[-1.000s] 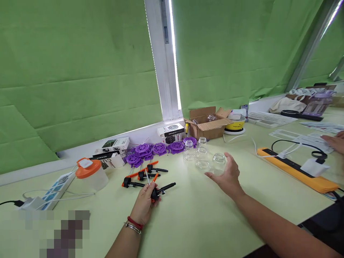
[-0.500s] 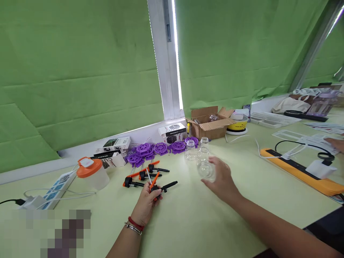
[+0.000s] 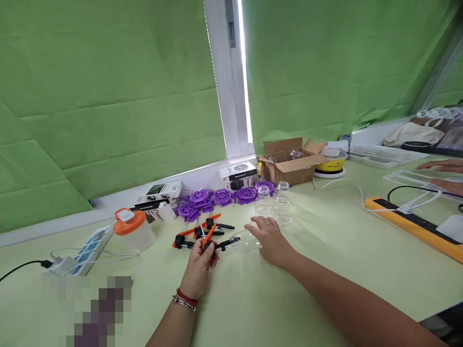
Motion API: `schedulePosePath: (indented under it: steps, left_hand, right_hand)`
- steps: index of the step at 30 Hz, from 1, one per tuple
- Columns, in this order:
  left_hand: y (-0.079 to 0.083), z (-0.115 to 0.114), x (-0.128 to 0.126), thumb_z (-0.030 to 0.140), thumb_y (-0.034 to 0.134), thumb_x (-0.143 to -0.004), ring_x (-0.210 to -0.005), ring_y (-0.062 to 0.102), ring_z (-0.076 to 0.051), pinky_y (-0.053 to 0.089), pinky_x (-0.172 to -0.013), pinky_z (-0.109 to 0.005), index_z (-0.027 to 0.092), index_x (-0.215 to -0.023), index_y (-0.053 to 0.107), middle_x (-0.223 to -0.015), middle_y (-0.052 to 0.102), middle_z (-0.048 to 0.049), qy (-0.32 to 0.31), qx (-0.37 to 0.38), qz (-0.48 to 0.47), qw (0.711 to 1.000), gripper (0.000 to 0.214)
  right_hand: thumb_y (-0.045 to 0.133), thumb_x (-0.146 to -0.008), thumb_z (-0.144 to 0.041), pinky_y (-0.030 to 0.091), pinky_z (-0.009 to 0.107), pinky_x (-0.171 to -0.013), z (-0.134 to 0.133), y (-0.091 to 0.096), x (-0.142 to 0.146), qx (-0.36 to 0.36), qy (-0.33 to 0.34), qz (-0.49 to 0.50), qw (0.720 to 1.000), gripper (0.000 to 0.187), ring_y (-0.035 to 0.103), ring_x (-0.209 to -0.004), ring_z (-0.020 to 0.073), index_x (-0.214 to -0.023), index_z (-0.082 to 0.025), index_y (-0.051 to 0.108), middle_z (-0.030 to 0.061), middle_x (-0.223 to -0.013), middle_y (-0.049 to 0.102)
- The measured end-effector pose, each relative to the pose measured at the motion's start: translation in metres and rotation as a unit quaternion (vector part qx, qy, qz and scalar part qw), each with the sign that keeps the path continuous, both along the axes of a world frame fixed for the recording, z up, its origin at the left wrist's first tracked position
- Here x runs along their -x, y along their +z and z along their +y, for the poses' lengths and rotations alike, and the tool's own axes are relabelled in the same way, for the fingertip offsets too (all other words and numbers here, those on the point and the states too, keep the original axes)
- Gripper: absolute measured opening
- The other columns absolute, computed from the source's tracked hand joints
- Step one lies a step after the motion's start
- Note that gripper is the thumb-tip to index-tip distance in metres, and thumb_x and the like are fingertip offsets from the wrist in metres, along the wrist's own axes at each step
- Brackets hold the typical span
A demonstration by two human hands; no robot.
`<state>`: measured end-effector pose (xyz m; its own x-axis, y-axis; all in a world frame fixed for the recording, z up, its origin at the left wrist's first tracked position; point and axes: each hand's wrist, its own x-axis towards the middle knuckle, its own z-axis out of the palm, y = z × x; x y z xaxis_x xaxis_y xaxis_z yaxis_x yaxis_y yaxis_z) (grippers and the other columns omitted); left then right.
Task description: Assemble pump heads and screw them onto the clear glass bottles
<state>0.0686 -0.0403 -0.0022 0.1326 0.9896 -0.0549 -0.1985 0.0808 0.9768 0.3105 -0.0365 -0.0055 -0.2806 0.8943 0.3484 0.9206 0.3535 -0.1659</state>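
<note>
My left hand (image 3: 203, 258) is closed around a black mechanism with an orange lever (image 3: 210, 234), its black rod pointing right. On its side in my right hand (image 3: 272, 238) lies a clear bottle (image 3: 248, 242), gripped from above and behind. The bottle's mouth meets the tip of the black rod; whether the rod is inside it I cannot tell. Several like mechanisms (image 3: 200, 231) lie just beyond my left hand. Two clear bottles (image 3: 283, 205) stand upside down beyond my right hand.
Purple round parts (image 3: 222, 196) and printed boxes (image 3: 238, 173) line the wall, beside an open cardboard box (image 3: 294, 168). An orange-lidded cup (image 3: 133, 231) and a white power strip (image 3: 90, 248) are left. Right are an orange power strip (image 3: 415, 229) and another person's hands (image 3: 446, 166).
My right hand has moved left with the clear bottle, tipping it sideways so its mouth meets the black rod. The view has shifted slightly, and another person's hands show more at right.
</note>
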Motion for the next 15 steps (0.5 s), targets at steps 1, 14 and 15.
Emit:
schedulePosePath:
  steps: [1, 14, 15]
  left_hand:
    - [0.0, 0.0, -0.001, 0.041, 0.066, -0.077, -0.065, 0.055, -0.007, 0.037, -0.051, -0.019, 0.018, -0.095, 0.053, -0.088, 0.056, -0.0001, -0.011, -0.005, 0.004, 1.0, 0.032]
    - [-0.002, -0.002, -0.007, 0.043, 0.066, -0.077, -0.065, 0.058, -0.011, 0.043, -0.05, -0.023, 0.02, -0.099, 0.046, -0.082, 0.055, 0.0018, -0.067, -0.029, 0.034, 0.997, 0.037]
    - [-0.003, -0.002, -0.007, 0.043, 0.066, -0.077, -0.065, 0.058, -0.012, 0.044, -0.05, -0.023, 0.02, -0.1, 0.046, -0.081, 0.054, 0.0019, -0.069, -0.031, 0.036, 0.996, 0.037]
  right_hand:
    - [0.046, -0.055, 0.005, 0.018, 0.044, -0.107, -0.001, -0.002, 0.002, -0.006, 0.007, 0.001, 1.0, 0.078, 0.035, -0.128, 0.0261, -0.126, -0.025, 0.05, 0.0104, -0.136, 0.043]
    - [0.052, -0.06, -0.006, 0.022, 0.042, -0.107, -0.011, -0.002, 0.016, -0.029, 0.069, 0.055, 0.996, 0.066, 0.036, -0.126, 0.0279, -0.124, -0.019, 0.051, 0.0102, -0.135, 0.046]
    - [0.053, -0.06, -0.006, 0.022, 0.042, -0.107, -0.012, -0.001, 0.016, -0.03, 0.071, 0.056, 0.995, 0.064, 0.036, -0.126, 0.0278, -0.123, -0.019, 0.051, 0.01, -0.135, 0.047]
